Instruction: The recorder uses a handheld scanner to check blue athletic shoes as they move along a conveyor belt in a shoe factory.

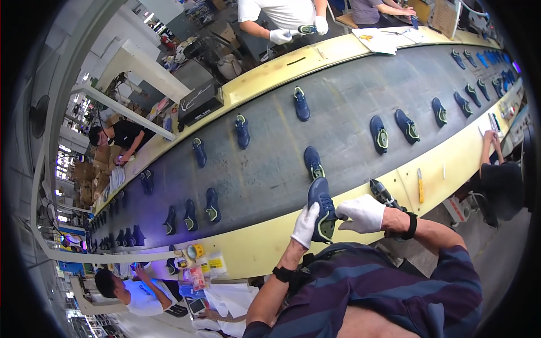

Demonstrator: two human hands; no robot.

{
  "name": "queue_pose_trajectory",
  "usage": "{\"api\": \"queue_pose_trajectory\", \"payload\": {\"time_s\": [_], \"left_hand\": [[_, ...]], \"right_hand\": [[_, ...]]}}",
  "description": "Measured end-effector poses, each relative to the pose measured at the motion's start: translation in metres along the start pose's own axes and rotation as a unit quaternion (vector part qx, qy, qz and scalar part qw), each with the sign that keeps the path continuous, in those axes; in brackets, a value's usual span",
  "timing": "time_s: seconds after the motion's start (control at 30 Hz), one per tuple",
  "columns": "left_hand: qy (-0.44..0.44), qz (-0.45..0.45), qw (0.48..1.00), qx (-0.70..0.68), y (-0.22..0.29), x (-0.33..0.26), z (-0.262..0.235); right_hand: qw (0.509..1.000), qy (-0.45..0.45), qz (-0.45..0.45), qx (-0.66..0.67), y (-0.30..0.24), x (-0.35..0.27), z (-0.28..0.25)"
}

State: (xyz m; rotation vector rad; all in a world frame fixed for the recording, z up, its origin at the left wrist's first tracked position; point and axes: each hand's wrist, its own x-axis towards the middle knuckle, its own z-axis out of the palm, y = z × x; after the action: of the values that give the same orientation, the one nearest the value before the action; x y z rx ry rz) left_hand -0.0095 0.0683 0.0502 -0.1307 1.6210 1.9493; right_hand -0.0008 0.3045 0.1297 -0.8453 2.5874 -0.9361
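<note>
A navy sneaker [321,194] with a lime-green lined opening is held over the near yellow ledge, its toe pointing away from me. My left hand [305,226], in a white glove, grips its left side near the heel. Close by the shoe's right side is my right hand [363,214], also gloved in white, with its fingers curled together. What those fingers hold, if anything, cannot be made out. Just beyond the held shoe, another navy sneaker [313,162] lies on the grey conveyor belt [270,174].
More navy shoes lie along the belt in two rows. On the near yellow ledge [270,234] are a black tool [383,194], a yellow cutter [420,186] and yellow tape [195,251]. A black box [201,105] sits on the far ledge. Several co-workers line both sides; one [282,17] holds a shoe.
</note>
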Motion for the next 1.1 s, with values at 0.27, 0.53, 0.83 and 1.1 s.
{"api": "queue_pose_trajectory", "payload": {"time_s": [0.27,0.53,0.83,1.1], "left_hand": [[-0.188,-0.041,0.966,-0.176,-0.018,0.003,-0.007],[-0.099,-0.119,0.967,-0.202,-0.017,0.04,0.005],[-0.006,-0.13,0.971,-0.201,-0.046,0.027,0.007],[-0.067,-0.182,0.942,-0.274,-0.053,-0.006,-0.006]], "right_hand": [[0.99,-0.073,-0.115,0.027,0.013,0.009,0.02],[0.983,-0.141,-0.115,-0.03,0.002,0.017,0.024],[0.989,-0.122,-0.073,-0.034,-0.012,-0.006,0.041],[0.998,-0.034,-0.046,0.01,-0.013,0.006,0.052]]}}
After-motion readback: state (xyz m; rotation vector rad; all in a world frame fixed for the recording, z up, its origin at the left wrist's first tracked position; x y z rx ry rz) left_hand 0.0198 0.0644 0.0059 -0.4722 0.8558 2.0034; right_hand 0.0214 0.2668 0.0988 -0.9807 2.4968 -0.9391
